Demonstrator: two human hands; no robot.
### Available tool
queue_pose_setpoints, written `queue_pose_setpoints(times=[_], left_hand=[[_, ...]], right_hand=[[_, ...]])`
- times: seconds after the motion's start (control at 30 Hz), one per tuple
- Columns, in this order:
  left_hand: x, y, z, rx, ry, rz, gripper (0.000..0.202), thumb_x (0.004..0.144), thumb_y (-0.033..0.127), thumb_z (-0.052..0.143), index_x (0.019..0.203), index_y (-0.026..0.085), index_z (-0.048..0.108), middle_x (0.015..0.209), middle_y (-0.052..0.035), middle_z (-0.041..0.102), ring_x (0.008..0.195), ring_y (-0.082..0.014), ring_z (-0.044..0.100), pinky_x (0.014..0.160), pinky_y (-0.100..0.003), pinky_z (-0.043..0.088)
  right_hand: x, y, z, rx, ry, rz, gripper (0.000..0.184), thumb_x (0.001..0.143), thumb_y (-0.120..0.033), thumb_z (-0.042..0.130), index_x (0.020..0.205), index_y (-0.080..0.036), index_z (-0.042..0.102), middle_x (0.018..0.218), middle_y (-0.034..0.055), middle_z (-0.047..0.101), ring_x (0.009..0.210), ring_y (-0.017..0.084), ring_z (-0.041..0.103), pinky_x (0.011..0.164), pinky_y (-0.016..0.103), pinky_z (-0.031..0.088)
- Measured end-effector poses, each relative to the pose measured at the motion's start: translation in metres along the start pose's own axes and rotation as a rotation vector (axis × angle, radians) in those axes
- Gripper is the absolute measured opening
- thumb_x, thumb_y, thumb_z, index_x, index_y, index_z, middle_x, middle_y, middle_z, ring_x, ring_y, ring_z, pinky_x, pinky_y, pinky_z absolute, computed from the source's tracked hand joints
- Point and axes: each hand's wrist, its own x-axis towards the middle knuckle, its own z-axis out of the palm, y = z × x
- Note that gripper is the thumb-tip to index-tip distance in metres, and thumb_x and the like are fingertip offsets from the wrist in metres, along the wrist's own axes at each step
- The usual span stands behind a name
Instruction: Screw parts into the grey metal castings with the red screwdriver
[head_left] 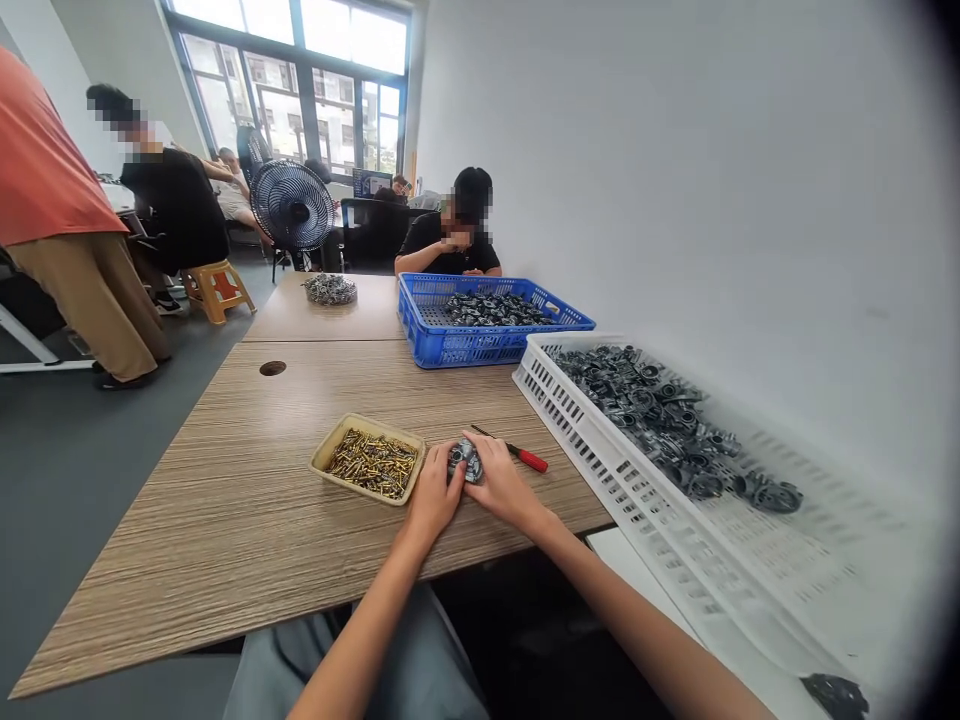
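A grey cast-metal part [466, 460] with a round opening is gripped from both sides, close above the wood-grain table [300, 540]. My left hand [437, 490] is closed on its left side, thumb on the front face. My right hand [499, 480] is closed around its right side. Just left of my hands stands a cream tray [321, 466] filled with small brass-coloured pieces [371, 463]. Behind my right hand lies a screwdriver [531, 459] with a red handle and dark shaft, partly hidden by the hand.
On the right, a white crate [592, 445] holds many grey metal parts [660, 410]. A blue crate [465, 350] with similar parts stands farther back, before a seated person [450, 240]. A pile of small metal pieces [330, 290] lies at the far left. The wall borders the right side.
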Motion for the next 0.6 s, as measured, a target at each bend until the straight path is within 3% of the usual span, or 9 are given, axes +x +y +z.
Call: queue_pose_setpoints(times=[0.23,0.43,0.6], left_hand=[[0.000,-0.001,-0.002,0.016,-0.012,-0.075,0.032,0.106,0.034,0.044,0.131,0.021,0.059,0.127,-0.0134,0.070,0.119,-0.0272,0.066,0.107,-0.048,0.050],[-0.002,0.004,-0.005,0.054,-0.048,0.014,0.041,0.103,0.027,0.048,0.143,0.021,0.053,0.136,-0.0128,0.066,0.126,-0.0266,0.063,0.111,-0.047,0.049],[-0.001,0.009,-0.009,0.095,-0.093,0.058,0.041,0.100,0.017,0.045,0.139,0.022,0.057,0.134,-0.0117,0.065,0.127,-0.0266,0.059,0.113,-0.047,0.046]], right_hand=[[-0.015,0.014,0.007,0.088,0.070,0.073,0.068,0.088,-0.030,0.076,0.150,-0.023,0.049,0.143,0.0145,0.060,0.135,0.036,0.054,0.117,0.058,0.043],[-0.021,0.011,0.000,0.056,0.112,0.026,0.069,0.083,-0.021,0.076,0.147,-0.024,0.053,0.138,0.0129,0.062,0.131,0.035,0.056,0.114,0.056,0.046],[-0.020,0.007,-0.008,0.035,0.086,0.006,0.074,0.081,-0.020,0.076,0.151,-0.024,0.050,0.142,0.0136,0.062,0.133,0.037,0.055,0.114,0.060,0.045]])
